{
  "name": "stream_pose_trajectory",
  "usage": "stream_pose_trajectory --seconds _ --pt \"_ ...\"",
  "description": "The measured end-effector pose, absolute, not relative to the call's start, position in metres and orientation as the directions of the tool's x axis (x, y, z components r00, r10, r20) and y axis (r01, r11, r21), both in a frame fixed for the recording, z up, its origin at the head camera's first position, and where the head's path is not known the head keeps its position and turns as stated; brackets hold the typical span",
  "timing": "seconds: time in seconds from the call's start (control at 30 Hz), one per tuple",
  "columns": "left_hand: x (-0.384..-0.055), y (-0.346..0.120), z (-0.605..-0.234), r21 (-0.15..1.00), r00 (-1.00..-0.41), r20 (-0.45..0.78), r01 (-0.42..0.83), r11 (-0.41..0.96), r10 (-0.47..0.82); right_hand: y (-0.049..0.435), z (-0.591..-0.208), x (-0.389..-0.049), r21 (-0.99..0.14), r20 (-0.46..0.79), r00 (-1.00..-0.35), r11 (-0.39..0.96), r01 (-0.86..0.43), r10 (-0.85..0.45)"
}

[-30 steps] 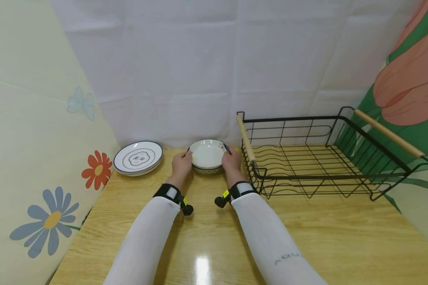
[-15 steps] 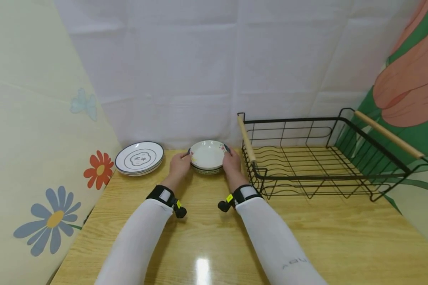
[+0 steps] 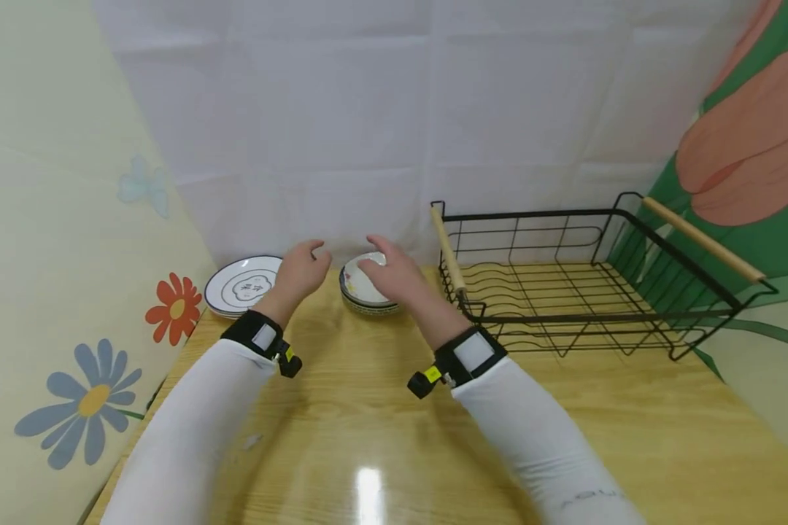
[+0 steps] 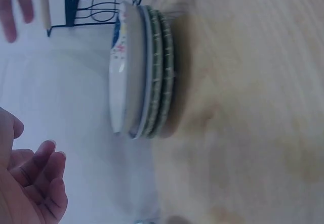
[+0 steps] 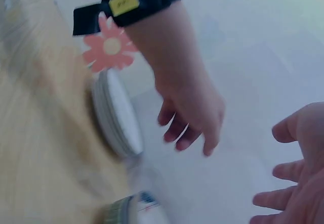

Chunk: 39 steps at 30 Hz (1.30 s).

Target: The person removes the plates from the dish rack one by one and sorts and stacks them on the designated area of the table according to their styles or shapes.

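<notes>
A stack of floral-patterned dishes (image 3: 361, 293) stands against the back cloth, its top one white with small flowers near the rim. In the left wrist view the stack (image 4: 144, 72) shows its layers, the lower ones patterned green. My left hand (image 3: 302, 271) is raised left of the stack, fingers loosely bent and holding nothing. My right hand (image 3: 397, 275) hovers over the stack's right side, thumb and fingers spread, hiding part of the top dish. To the left, partly behind my left hand, lies a stack of white plates (image 3: 226, 286) with a dark rim line.
A black wire dish rack (image 3: 538, 319) with wooden handles stands on the right of the wood-grain table (image 3: 368, 408). White cloth (image 3: 341, 109) hangs behind. Flower-printed panels (image 3: 46, 255) border the left and right sides.
Both hands have let go of the floral dishes' rims and lifted away, the left hand moving left toward the white plates. The dish stack stays on the table.
</notes>
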State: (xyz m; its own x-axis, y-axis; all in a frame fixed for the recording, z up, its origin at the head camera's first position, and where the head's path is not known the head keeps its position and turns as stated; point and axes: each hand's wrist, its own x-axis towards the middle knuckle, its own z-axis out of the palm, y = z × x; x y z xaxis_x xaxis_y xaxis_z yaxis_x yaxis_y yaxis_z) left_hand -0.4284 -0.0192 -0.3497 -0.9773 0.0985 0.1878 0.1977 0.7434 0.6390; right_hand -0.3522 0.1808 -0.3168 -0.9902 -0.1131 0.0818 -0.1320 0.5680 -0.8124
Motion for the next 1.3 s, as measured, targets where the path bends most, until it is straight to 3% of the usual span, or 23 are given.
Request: stream_pose_trajectory --seconds 0.27,0.37,0.53,0.77,1.1,1.3 --pt "-0.431 -0.029 -0.302 0.538 -0.965 0.226 0.235 0.81 0.13 0.193 -0.24 -0.36 -0.803 0.043 -0.965 0.566 -0.188 -0.26" --pt "-0.433 -0.031 -0.289 0.493 -0.96 0.228 0.256 0.832 0.161 0.211 -0.219 -0.375 -0.707 0.03 -0.965 0.676 -0.205 -0.262" --pt "-0.438 -0.028 -0.269 0.37 -0.951 0.217 0.289 0.883 0.221 0.236 -0.197 -0.395 -0.44 0.028 -0.975 0.873 -0.208 -0.219" --pt "-0.443 -0.012 -0.261 0.275 -0.942 0.179 0.324 0.906 0.282 0.258 -0.199 -0.411 -0.223 0.093 -0.986 0.962 -0.158 -0.14" --pt "-0.445 0.009 -0.27 0.147 -0.939 0.177 0.322 0.935 0.296 0.268 -0.225 -0.421 -0.183 0.027 -0.995 0.978 -0.104 -0.101" --pt "-0.445 0.012 -0.278 0.13 -0.947 0.168 0.295 0.947 0.272 0.261 -0.236 -0.426 -0.202 0.027 -0.984 0.963 -0.178 -0.176"
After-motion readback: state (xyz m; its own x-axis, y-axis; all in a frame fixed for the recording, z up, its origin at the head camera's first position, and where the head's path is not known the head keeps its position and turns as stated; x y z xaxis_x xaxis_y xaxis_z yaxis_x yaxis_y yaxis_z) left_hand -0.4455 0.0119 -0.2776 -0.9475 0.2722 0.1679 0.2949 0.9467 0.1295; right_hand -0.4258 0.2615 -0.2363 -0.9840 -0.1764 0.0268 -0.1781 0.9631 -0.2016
